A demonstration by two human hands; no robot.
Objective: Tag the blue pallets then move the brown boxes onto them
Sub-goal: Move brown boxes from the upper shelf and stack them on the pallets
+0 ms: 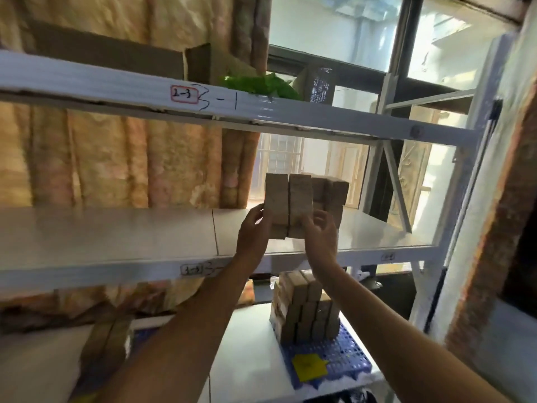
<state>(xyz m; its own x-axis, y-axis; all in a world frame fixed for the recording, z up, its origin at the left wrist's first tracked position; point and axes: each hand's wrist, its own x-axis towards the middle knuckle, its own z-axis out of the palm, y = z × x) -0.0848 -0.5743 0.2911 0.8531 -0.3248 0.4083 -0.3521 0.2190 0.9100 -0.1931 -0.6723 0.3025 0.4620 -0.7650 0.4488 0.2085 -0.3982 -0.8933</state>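
Two brown boxes stand side by side at the front of the middle shelf. My left hand grips their left side and my right hand presses their right side. More brown boxes stand just behind them. Below, on the lower shelf, a blue pallet carries a stack of brown boxes and a yellow tag at its front. A second blue pallet shows partly behind my left forearm, with brown boxes on it.
A white metal rack has an upper beam marked 2-3 and 3-1. Green plastic and cardboard lie on the top shelf. A curtain hangs behind on the left, a window on the right, a rough wall at far right.
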